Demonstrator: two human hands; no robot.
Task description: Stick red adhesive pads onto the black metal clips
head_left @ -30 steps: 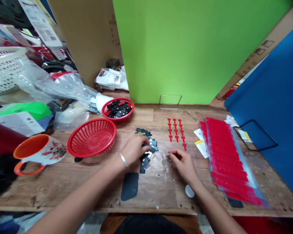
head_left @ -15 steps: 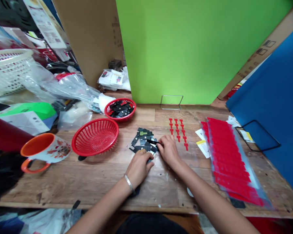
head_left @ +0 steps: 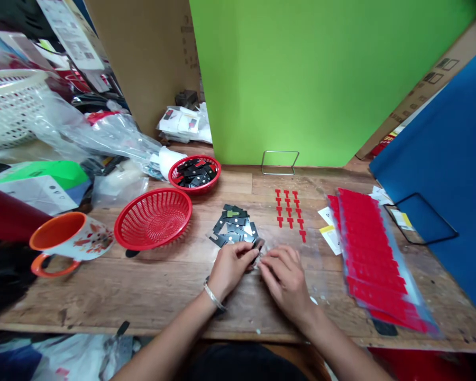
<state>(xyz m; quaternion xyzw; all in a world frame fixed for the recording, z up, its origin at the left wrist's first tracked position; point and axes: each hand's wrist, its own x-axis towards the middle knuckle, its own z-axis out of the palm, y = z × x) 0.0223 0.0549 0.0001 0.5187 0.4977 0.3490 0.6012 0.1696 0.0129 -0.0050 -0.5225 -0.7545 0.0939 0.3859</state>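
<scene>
A small dark flat piece [head_left: 258, 244] is pinched between the thumb and fingers of my left hand [head_left: 232, 267]. Close on its right, my right hand [head_left: 287, 278] has thumb and fingertips closed near the same piece; something clear and shiny shows there, too small to name. Just beyond my left hand lies a loose pile of black flat pieces [head_left: 232, 222] with an olive-green one on top. Small red T-shaped pieces [head_left: 289, 207] lie in short columns beyond my right hand.
An empty red basket [head_left: 153, 219] stands left, before a smaller red basket [head_left: 194, 188] of black pieces. An orange-and-white mug [head_left: 91, 241] is far left. Red strips in clear plastic [head_left: 371, 254] lie right, near a black wire stand [head_left: 424, 243]. A green panel [head_left: 321, 79] stands behind.
Both hands have drawn back from the pile toward me. A dark piece is now up in my left fingers; the black piece in my right hand no longer shows there.
</scene>
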